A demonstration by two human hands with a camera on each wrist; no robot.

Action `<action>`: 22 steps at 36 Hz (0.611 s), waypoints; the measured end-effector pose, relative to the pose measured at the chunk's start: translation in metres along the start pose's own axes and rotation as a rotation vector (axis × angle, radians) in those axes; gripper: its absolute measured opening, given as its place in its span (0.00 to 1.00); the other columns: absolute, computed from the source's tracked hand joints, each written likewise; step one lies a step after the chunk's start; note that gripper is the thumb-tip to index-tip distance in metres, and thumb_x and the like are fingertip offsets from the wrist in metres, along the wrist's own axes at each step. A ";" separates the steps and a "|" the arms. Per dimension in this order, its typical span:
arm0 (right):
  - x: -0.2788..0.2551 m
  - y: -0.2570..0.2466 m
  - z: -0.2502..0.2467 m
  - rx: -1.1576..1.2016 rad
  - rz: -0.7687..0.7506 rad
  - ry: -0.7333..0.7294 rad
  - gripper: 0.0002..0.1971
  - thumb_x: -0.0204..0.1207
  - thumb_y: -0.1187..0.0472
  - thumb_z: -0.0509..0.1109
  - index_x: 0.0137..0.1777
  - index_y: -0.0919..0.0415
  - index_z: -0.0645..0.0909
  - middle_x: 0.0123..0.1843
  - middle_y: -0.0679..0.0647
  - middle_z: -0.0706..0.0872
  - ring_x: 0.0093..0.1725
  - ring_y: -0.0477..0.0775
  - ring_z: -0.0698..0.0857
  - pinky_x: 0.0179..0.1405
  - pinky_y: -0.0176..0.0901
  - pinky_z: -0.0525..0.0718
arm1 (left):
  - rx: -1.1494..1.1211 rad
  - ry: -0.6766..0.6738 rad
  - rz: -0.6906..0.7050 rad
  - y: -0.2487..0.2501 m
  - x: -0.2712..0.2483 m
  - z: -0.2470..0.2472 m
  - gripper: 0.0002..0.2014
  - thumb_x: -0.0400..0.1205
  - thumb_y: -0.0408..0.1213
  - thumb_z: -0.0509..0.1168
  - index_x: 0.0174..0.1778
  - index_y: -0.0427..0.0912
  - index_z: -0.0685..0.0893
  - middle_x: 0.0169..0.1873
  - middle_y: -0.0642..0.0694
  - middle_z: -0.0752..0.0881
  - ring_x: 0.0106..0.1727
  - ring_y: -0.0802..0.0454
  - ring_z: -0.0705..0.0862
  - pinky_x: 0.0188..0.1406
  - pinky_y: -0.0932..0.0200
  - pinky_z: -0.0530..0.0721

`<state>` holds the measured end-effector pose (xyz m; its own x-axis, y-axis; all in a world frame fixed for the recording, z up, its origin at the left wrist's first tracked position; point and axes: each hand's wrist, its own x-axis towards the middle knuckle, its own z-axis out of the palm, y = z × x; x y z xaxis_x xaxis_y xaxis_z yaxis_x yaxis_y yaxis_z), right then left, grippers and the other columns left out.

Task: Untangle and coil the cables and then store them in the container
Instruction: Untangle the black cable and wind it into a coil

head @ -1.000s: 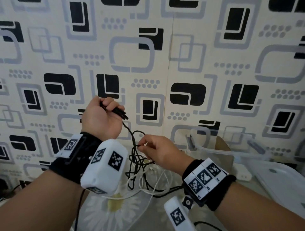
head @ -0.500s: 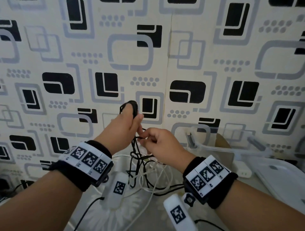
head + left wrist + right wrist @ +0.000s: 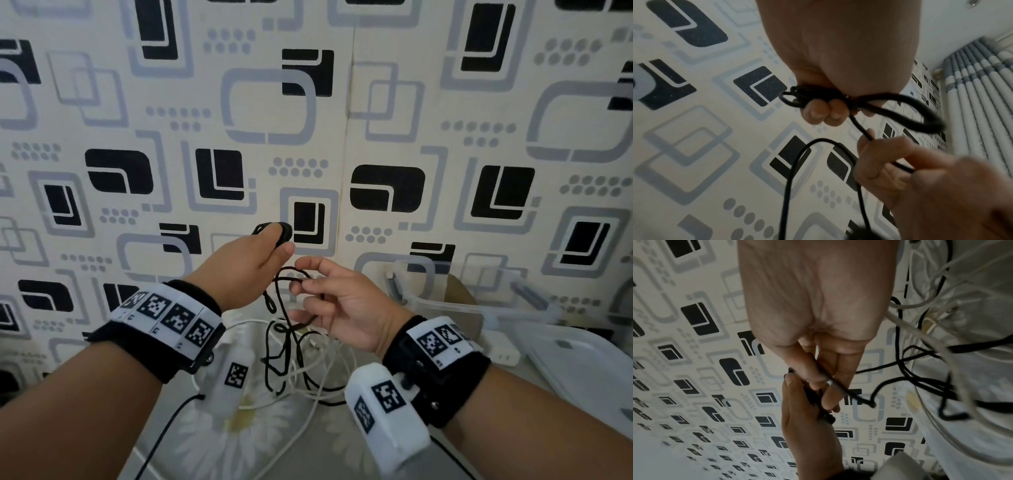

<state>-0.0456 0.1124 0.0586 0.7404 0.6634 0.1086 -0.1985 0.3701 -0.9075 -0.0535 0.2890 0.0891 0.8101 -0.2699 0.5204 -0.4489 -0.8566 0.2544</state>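
Note:
My left hand (image 3: 275,246) is raised in front of the wall and grips a small bundle of black cable loops (image 3: 274,229); in the left wrist view its curled fingers (image 3: 824,112) clamp the bundle (image 3: 803,95). Just to its right, my right hand (image 3: 306,286) pinches the same black cable (image 3: 286,308) between thumb and forefinger. The cable runs across my right fingers (image 3: 818,378). From there it hangs down into a tangle of black and white cables (image 3: 298,363) on the table. A clear plastic container (image 3: 442,303) stands at the right.
The container's lid (image 3: 582,363) lies at the far right, with a white charger block (image 3: 501,353) beside it. The table has a daisy-print cover (image 3: 219,431). The patterned wall (image 3: 376,102) is close behind the hands. White cables (image 3: 920,331) loop under my right wrist.
My left hand has swung right and turned over, bringing the black bundle next to my right hand. My right hand stayed in place on the cable, its other fingers now spread wider.

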 end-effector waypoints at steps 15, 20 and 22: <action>0.006 -0.022 -0.009 -1.023 -0.105 0.240 0.07 0.77 0.69 0.72 0.48 0.55 0.82 0.41 0.51 0.80 0.28 0.46 0.77 0.33 0.43 0.79 | -0.797 0.043 -0.258 0.010 0.003 -0.016 0.15 0.89 0.43 0.53 0.37 0.41 0.70 0.20 0.49 0.73 0.21 0.49 0.71 0.25 0.58 0.70; -0.001 -0.005 -0.010 -0.835 0.070 0.057 0.07 0.77 0.60 0.74 0.52 0.60 0.83 0.42 0.49 0.89 0.45 0.47 0.87 0.57 0.42 0.83 | -1.356 0.221 -0.467 0.004 0.013 -0.025 0.16 0.88 0.39 0.54 0.34 0.40 0.70 0.18 0.50 0.67 0.18 0.54 0.60 0.16 0.64 0.64; -0.006 0.002 -0.011 -0.965 0.130 -0.010 0.16 0.73 0.52 0.78 0.58 0.54 0.83 0.51 0.45 0.89 0.53 0.43 0.86 0.65 0.42 0.81 | -1.477 0.219 -0.541 0.001 0.015 -0.029 0.16 0.88 0.38 0.53 0.33 0.41 0.69 0.20 0.50 0.66 0.17 0.56 0.61 0.18 0.66 0.64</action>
<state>-0.0430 0.1019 0.0515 0.7433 0.6687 -0.0163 0.3371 -0.3956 -0.8543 -0.0527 0.2966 0.1208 0.9799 0.0893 0.1785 -0.1991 0.3717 0.9068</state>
